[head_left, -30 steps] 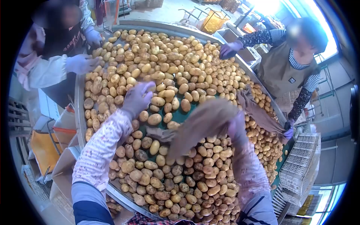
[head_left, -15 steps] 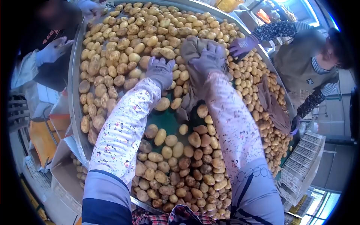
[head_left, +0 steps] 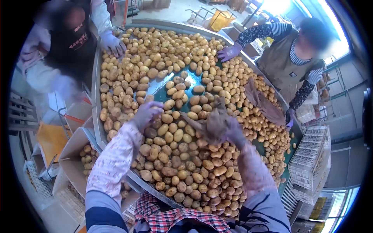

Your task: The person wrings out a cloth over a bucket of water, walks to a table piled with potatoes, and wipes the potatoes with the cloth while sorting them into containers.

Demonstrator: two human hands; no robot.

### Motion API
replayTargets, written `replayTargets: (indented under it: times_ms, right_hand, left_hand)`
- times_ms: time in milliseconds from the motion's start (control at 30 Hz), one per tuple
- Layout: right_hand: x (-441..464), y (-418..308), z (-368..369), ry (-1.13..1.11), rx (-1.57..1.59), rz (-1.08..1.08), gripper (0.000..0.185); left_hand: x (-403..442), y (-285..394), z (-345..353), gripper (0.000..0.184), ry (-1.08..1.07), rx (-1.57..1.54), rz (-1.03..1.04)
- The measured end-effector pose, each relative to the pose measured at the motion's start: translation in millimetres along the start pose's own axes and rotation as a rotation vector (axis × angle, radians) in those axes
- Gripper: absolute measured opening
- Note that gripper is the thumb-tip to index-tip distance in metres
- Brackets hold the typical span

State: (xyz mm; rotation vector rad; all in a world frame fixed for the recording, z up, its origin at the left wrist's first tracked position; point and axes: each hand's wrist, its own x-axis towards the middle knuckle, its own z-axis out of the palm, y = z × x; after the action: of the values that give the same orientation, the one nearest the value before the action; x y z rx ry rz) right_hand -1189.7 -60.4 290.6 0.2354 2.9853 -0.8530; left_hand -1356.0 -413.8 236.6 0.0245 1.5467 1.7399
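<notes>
Potatoes [head_left: 221, 169] covered most of the surface [head_left: 96, 97], heaped thickest on the near side, while a stretch of its green base [head_left: 194, 79] showed bare beyond the middle. A raised metal rim ran round the edge.

The person's left hand [head_left: 147, 114], in a purple-grey glove, hovered over or lay on the potatoes left of the middle, its fingers apart and slightly bent; whether they touched any potato could not be told. The right hand [head_left: 233, 132] had its fingers clamped on a bunched brown cloth [head_left: 217, 122], one loose end of which trailed leftward over the potatoes. Blur and the folds hid the exact grip. Both arms wore pale patterned sleeves.

A second brown cloth [head_left: 266, 103] lay spread over potatoes on the right, just beside a co-worker's gloved hand [head_left: 290, 117] at the rim. That co-worker's other hand [head_left: 230, 52] rested at the far right edge of the potatoes. On the left, another co-worker's hand [head_left: 112, 43] hung by the far left potatoes.

An open carton [head_left: 72, 149] with potatoes inside stood below the left rim, and white crates [head_left: 311, 155] were stacked at the right.
</notes>
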Motion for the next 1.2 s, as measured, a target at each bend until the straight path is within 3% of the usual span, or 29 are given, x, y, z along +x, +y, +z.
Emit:
replayTargets:
  times_ms: [67, 133, 200, 267, 333, 400, 500, 600, 633, 700, 767, 833, 867, 933, 1033, 1067, 1100, 1133, 1167, 1200]
  right_hand:
    - [-42.0, 11.0, 5.8, 0.023, -0.074, -0.158, 0.063]
    - [-71.1, -22.6, 13.2, 0.086, 0.018, -0.191, 0.062]
    - [-74.7, -57.9, 34.7, 0.033, 0.156, -0.303, 0.059]
    - [-69.8, -122.8, 58.2, 0.128, -0.19, -0.459, 0.056]
    - [-47.5, -125.2, 88.4, 0.155, -0.236, -0.379, 0.051]
    - [-4.7, -140.6, 61.0, -0.029, -0.188, -0.442, 0.05]
    - [58.6, -93.1, 110.9, 0.176, -0.344, -0.178, 0.048]
    - [49.0, -124.8, 108.7, 0.2, -0.459, -0.136, 0.04]
    - [32.1, -128.7, 111.5, 0.251, -0.439, -0.229, 0.035]
    - [-10.6, -106.8, 112.7, 0.154, -0.254, -0.349, 0.032]
    - [-55.8, -111.0, 79.4, -0.097, -0.094, -0.024, 0.03]
    - [-91.2, -81.6, 58.8, -0.096, 1.202, 0.265, 0.032]
    - [-102.7, -82.2, 48.9, -0.049, 1.142, 0.261, 0.033]
    - [-129.8, -98.4, 22.9, 0.053, 1.03, 0.262, 0.035]
    - [-157.5, -140.2, 24.1, 0.174, 0.498, -0.199, 0.041]
    - [-162.5, -150.4, 30.8, 0.218, 0.23, -0.241, 0.043]
    - [-167.6, -159.9, 38.1, 0.256, -0.039, -0.272, 0.046]
    - [-174.0, -163.3, 40.7, 0.288, -0.309, -0.296, 0.049]
    - [-173.4, -146.9, 49.3, 0.323, -0.243, -0.348, 0.051]
    - [-164.6, -117.7, 66.3, 0.356, -0.178, -0.414, 0.053]
  left_hand:
    - [-44.0, -10.1, -0.4, 0.041, -0.03, -0.351, 0.073]
    - [-83.9, -7.5, 5.9, 0.06, 0.011, -0.657, -0.032]
    - [-101.1, -25.3, 1.2, 0.071, -0.099, -0.898, 0.024]
    - [-108.8, -34.5, 9.1, 0.073, -0.121, -1.086, 0.049]
    - [-112.7, -38.6, 16.4, 0.076, -0.114, -1.111, 0.06]
    - [-114.9, -43.6, 23.1, 0.076, -0.094, -1.096, 0.09]
    - [-117.6, -53.1, 35.1, 0.074, -0.098, -1.062, 0.145]
    - [-123.7, -70.3, 45.7, 0.068, 0.017, -1.045, 0.091]
    - [-127.1, -71.0, 50.9, 0.067, 0.072, -1.035, 0.042]
    - [-133.2, -72.4, 57.4, 0.061, 0.103, -1.015, 0.004]
    - [-138.2, -71.6, 68.6, 0.06, 0.125, -0.94, -0.055]
    - [-141.3, -82.8, 85.3, 0.062, 0.12, -0.761, -0.039]
    - [-142.1, -93.7, 96.2, 0.064, 0.112, -0.625, 0.007]
    - [-145.2, -94.9, 118.3, 0.067, 0.042, -0.693, -0.193]
    - [-148.2, -91.6, 162.6, 0.051, -0.337, -1.068, -0.208]
    - [-152.9, -92.5, 172.8, 0.052, -0.467, -1.187, -0.217]
    - [-162.9, -100.4, 178.5, 0.047, -0.448, -0.551, 0.228]
    - [-173.0, -108.3, 184.3, 0.043, -0.204, 0.074, 0.594]
    - [-164.7, -122.3, 185.7, 0.041, -0.258, -0.069, 0.464]
    - [-153.8, -136.7, 188.1, 0.039, -0.2, 0.185, 0.52]
